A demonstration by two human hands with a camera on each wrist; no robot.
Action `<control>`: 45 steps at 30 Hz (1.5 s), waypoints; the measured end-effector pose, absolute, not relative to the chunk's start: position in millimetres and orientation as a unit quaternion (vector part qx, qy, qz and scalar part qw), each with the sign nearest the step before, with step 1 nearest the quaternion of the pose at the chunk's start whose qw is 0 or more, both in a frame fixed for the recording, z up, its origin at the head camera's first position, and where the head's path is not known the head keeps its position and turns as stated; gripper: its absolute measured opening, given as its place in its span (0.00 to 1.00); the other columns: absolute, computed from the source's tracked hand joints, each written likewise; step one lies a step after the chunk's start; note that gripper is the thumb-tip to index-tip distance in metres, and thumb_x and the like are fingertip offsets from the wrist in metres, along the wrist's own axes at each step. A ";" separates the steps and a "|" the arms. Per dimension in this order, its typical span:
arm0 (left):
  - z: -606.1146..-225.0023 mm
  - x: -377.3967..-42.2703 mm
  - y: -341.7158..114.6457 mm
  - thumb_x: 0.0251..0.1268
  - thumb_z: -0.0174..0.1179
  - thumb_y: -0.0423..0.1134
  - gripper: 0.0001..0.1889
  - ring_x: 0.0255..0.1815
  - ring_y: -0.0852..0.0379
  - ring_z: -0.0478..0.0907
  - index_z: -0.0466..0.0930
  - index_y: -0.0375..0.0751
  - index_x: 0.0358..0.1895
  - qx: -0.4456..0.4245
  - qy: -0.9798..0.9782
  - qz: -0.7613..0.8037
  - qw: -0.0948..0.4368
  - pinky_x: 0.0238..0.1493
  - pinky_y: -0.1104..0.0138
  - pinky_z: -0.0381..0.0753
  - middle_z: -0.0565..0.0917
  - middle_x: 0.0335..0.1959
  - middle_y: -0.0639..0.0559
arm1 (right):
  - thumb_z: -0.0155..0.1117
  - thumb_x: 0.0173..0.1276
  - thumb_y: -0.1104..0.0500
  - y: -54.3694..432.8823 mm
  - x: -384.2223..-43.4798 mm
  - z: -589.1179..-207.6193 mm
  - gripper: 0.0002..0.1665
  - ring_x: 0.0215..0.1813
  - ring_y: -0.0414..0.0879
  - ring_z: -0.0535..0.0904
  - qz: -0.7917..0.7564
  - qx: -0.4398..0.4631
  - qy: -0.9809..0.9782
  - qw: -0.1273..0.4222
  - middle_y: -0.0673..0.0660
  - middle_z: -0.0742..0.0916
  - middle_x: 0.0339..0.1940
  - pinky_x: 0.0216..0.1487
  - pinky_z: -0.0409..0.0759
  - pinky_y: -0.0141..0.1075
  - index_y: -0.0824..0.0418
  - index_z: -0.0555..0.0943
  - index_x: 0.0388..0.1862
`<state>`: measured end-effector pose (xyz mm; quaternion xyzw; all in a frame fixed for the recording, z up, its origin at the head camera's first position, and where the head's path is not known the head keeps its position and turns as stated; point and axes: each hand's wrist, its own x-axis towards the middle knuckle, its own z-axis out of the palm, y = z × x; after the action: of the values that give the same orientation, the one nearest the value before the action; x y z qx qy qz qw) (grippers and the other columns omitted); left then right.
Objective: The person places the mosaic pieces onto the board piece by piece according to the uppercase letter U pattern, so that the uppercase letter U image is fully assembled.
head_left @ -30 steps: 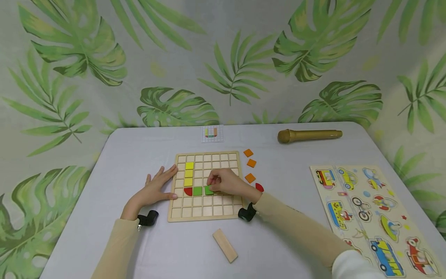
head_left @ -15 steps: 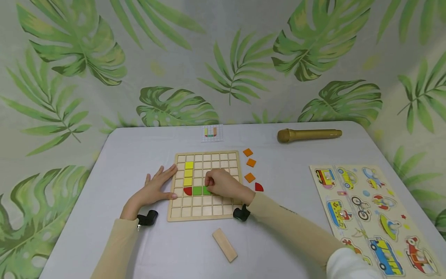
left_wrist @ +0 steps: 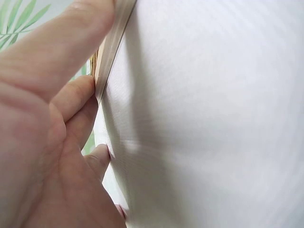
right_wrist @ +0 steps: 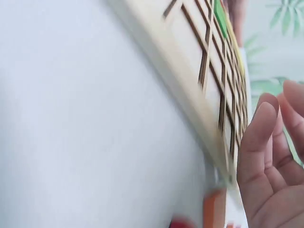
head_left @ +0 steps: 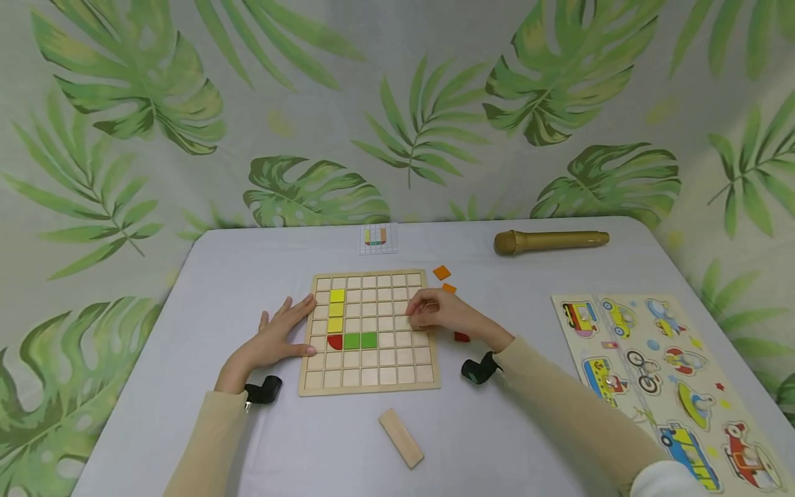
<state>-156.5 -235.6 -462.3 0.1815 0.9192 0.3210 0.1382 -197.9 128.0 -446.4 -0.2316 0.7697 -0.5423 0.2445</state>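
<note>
A wooden grid board (head_left: 388,375) lies on the table, bearing a column of three yellow tiles (head_left: 336,310), a red quarter-round piece (head_left: 335,342) and two green tiles (head_left: 360,340). My left hand (head_left: 273,342) rests at the board's left edge, thumb and fingertips on the frame, as the left wrist view also shows. Over the right edge hovers my right hand (head_left: 444,312), fingers loosely bent; in the right wrist view nothing sits between its fingertips. Beyond it lie orange tiles (head_left: 442,272), partly covered by the hand, and a second red piece (head_left: 462,337) near the wrist.
A small printed pattern card (head_left: 378,239) lies behind the board. The gold microphone (head_left: 551,241) is at the back right, with a vehicle peg puzzle (head_left: 667,373) in front of it. A plain wooden block (head_left: 401,437) lies near the front.
My right hand has let go of the second green tile, now flat in its cell beside the first, and has moved right to the board's edge. The left hand has stayed still.
</note>
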 end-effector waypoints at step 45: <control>-461.8 -156.2 -236.8 0.54 0.69 0.52 0.50 0.75 0.36 0.32 0.50 0.39 0.76 0.192 0.918 0.321 0.135 0.61 0.34 0.21 0.48 0.77 0.44 | 0.67 0.54 0.74 197.0 -183.1 -449.4 0.13 0.35 0.43 0.74 -0.353 -0.319 0.865 0.158 0.49 0.79 0.31 0.37 0.75 0.33 0.58 0.82 0.33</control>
<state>-156.2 -236.8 -461.8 0.1921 0.9175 0.3209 0.1353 -183.1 197.0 -449.4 -0.3190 0.8652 -0.3531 0.1583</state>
